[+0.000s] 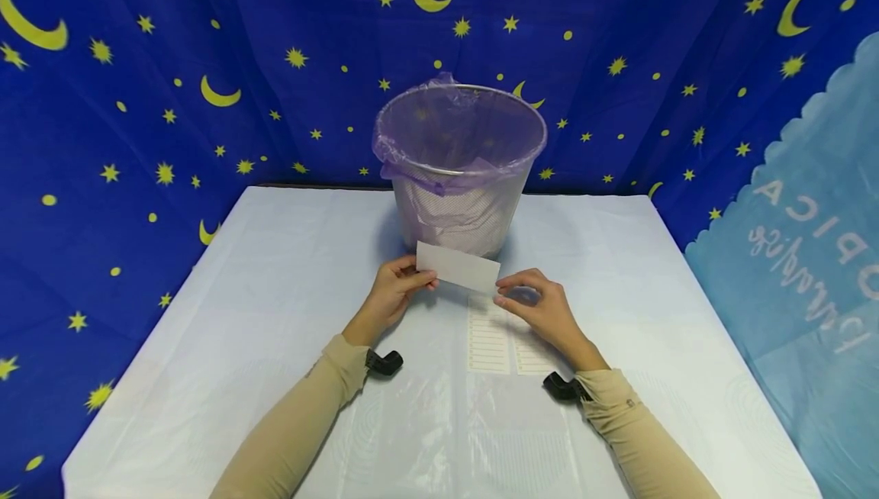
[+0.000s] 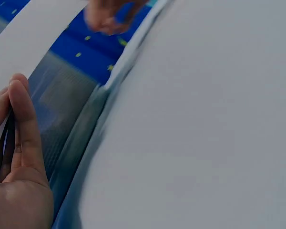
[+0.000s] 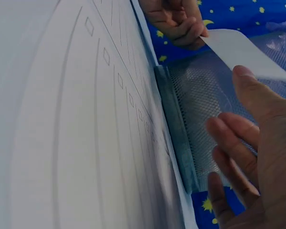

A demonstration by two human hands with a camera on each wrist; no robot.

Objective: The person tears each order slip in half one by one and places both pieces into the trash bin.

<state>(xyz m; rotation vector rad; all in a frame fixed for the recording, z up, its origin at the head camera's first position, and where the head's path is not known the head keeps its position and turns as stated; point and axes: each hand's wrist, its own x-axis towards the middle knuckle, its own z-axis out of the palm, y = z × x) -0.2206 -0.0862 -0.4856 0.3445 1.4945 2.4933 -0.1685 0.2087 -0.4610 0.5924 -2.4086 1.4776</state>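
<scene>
My left hand (image 1: 393, 291) pinches the left end of a blank white strip of paper (image 1: 458, 266), thumb in front, held up over the table before the bin. At the strip's right end is my right hand (image 1: 546, 308), its fingertips close by the edge. In the right wrist view, the right thumb (image 3: 250, 88) overlaps the strip's border while the other fingers stand spread apart from it. Two lined paper sheets (image 1: 488, 342) lie side by side on the table, the right one partly covered by the right hand. Small checkbox marks show on a sheet in the right wrist view.
A metal mesh bin (image 1: 456, 213) lined with a purple plastic bag (image 1: 412, 167) stands at the back of the white-covered table (image 1: 295, 255). Behind hangs a blue curtain (image 1: 261, 26) with yellow moons and stars. A light blue cloth (image 1: 810, 217) hangs at the right.
</scene>
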